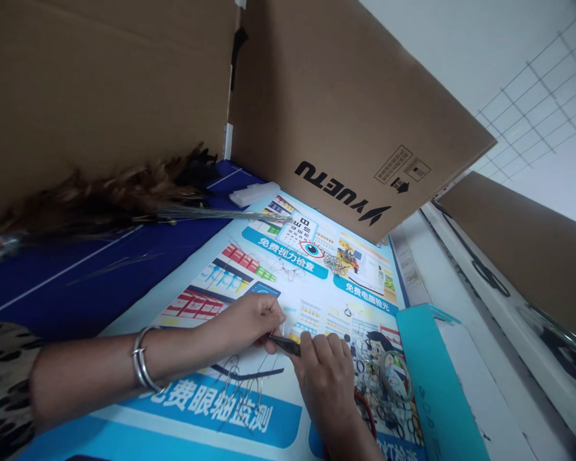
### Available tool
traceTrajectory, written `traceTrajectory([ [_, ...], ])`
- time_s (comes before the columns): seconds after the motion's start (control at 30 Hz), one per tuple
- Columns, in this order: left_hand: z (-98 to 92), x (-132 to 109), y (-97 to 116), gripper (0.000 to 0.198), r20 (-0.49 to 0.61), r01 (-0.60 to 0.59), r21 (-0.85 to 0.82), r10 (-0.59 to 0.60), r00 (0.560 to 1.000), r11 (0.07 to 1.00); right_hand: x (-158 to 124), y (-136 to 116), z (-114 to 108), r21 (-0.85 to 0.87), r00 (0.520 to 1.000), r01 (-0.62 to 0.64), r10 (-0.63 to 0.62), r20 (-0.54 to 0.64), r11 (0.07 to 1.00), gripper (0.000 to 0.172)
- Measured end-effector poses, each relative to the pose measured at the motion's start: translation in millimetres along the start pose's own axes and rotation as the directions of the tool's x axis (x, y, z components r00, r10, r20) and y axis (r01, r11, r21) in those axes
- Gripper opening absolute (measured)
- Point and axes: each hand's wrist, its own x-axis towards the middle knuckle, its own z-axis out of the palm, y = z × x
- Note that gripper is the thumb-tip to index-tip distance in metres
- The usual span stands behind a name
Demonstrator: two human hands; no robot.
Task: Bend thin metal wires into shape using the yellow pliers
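My left hand [262, 318] is closed in a pinch over the middle of the printed sheet, with a thin wire [283, 328] between thumb and fingers. Most of that wire is hidden. My right hand [324, 374] is wrapped round a pair of pliers [287, 345]. The dark jaws point left and meet the left fingertips; a red handle shows below the right hand. Several bent wire pieces [242, 394] lie on the sheet below my left hand. A heap of small wire loops and rings [393, 416] lies to the right of my right hand, with a tape roll [396, 376] on it.
A bundle of straight wires [221, 213] and brown feathers [110, 192] lie at the back left on blue cloth [100, 269]. More small wire pieces [336, 264] lie further back. A teal box [439, 384] stands at the right. Cardboard walls [345, 96] rise behind.
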Motion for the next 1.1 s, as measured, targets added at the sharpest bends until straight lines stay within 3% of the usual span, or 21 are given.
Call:
traceTrajectory([
  [0.2,0.4,0,-3,0.018,-0.009,-0.025,0.048,0.026,1.0,0.999,-1,-4,0,0.048,0.998,-0.046,0.044,0.04,0.998,0.022],
  [0.43,0.3,-6,-1,0.017,-0.024,-0.159,0.289,0.173,0.985,0.944,-1,-6,0,0.108,0.99,-0.101,0.09,0.104,0.989,0.018],
  [0.73,-0.3,-14,10,0.024,0.028,-0.225,0.627,0.267,0.963,0.746,-2,-8,1,0.155,0.98,-0.154,0.131,0.148,0.976,0.024],
  [0.9,1.2,-17,5,0.023,0.07,-0.26,0.729,0.309,0.949,0.633,-2,-8,-2,0.194,0.951,-0.226,0.172,0.258,0.955,0.021],
  [1.1,3.1,-19,-7,0.026,0.165,-0.333,0.836,0.379,0.91,0.435,1,-6,-8,0.206,0.912,-0.261,0.171,0.372,0.943,0.018],
])
